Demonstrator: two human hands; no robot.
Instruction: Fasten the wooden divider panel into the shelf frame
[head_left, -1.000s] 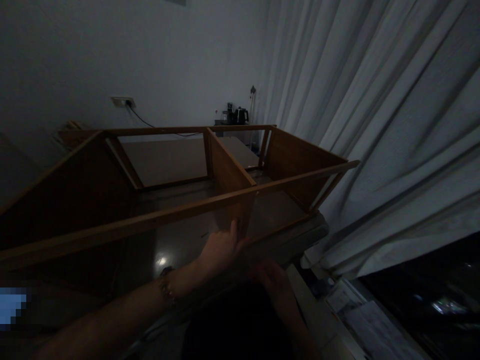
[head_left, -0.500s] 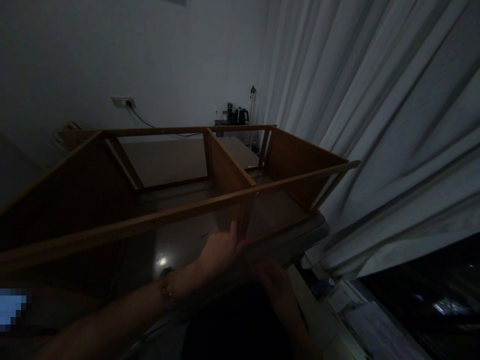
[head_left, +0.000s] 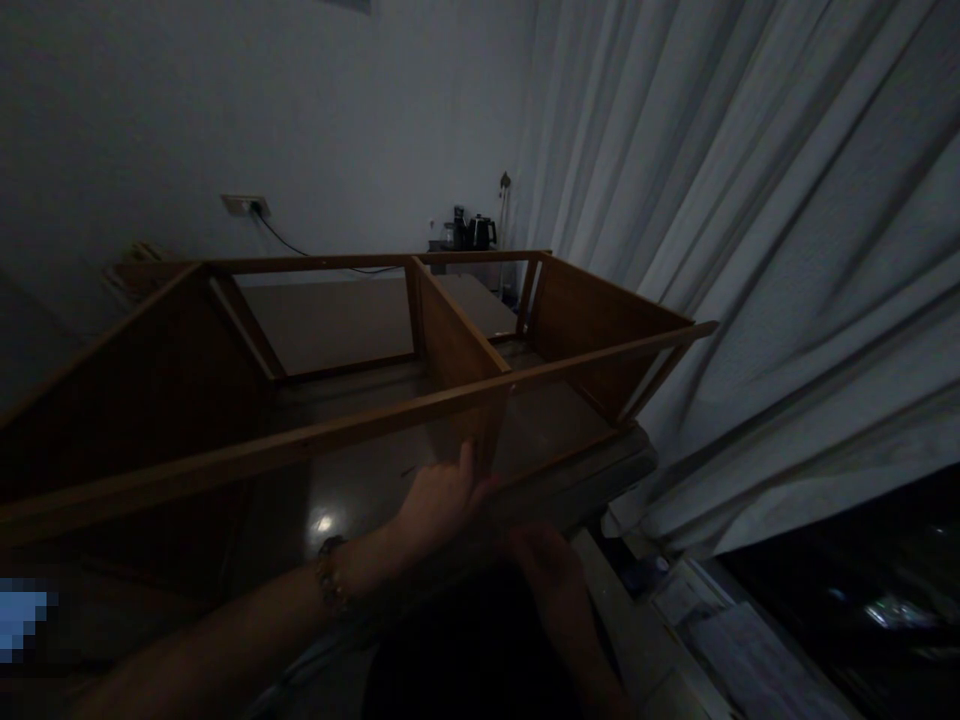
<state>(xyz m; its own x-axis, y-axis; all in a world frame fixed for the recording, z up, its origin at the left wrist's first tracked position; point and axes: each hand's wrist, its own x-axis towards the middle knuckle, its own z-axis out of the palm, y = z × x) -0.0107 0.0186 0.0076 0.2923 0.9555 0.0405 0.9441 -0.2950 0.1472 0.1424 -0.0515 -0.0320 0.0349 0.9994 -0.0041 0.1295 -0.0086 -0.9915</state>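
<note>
A brown wooden shelf unit (head_left: 360,414) lies on its back before me, with open bays and a divider panel (head_left: 459,325) across its middle. My left hand (head_left: 439,500), with a beaded bracelet (head_left: 330,575) on its wrist, is closed around the lower front of the upright at the divider, thumb pointing up along the wood. Low and to the right of it is my right hand (head_left: 553,575), in front of the unit's near side. Its fingers are bent and close together; dimness and blur hide whatever may be between them.
Beneath the unit is a padded-looking surface edge (head_left: 600,475). Pale curtains (head_left: 712,250) hang along the right. A black kettle (head_left: 481,232) stands behind, and a wall socket (head_left: 244,205) with a plugged-in cord is at back left. Boxes or papers (head_left: 757,660) lie lower right.
My right hand has shifted slightly and its fingers have drawn closer together. My left hand stays on the upright; the shelf unit has not visibly moved.
</note>
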